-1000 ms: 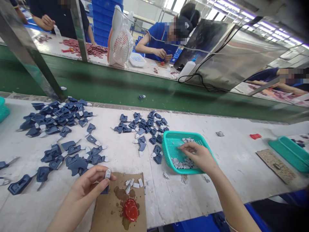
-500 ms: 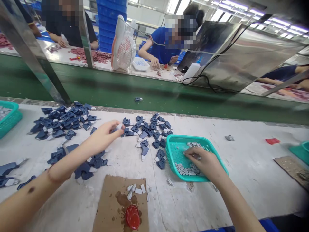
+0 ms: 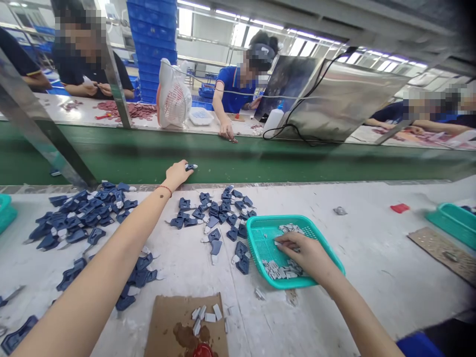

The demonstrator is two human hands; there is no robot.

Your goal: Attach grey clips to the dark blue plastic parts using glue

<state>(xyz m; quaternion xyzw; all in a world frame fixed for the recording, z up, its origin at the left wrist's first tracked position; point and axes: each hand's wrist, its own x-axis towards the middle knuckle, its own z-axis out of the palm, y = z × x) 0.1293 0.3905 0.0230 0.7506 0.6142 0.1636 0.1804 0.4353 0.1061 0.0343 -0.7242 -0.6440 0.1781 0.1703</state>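
Closest, at the bottom edge, a sheet of brown cardboard (image 3: 163, 327) on the white surface (image 3: 372, 267), bearing pale blocks (image 3: 210, 317), a dark stain and a red dish (image 3: 203, 350), mostly cut off. Next, to the right, a teal basket (image 3: 290, 284) with small grey pieces (image 3: 278, 270) heaped toward its near and far ends, bare mesh between. Inside it, the right hand (image 3: 307, 254), fingers closed on a tiny pale piece (image 3: 277, 243) above the mesh. Leftward and farther back, loose heaps of navy parts (image 3: 84, 213), many with pale tips. At the left edge, a second teal basket (image 3: 5, 215); near the right edge, a third teal basket (image 3: 451, 220); contents of both unclear. Past the surface's far edge, over a green strip (image 3: 238, 166), the left hand (image 3: 177, 175), thumb and fingers pinching a pale-ended navy part (image 3: 191, 167) right at the tips; contact with the strip impossible to tell. Beyond, a white tray (image 3: 201, 122) of small pale-blue bits, a plastic bag (image 3: 173, 99) and a person in a blue shirt (image 3: 232, 91). Farthest, stacked blue crates (image 3: 152, 49).
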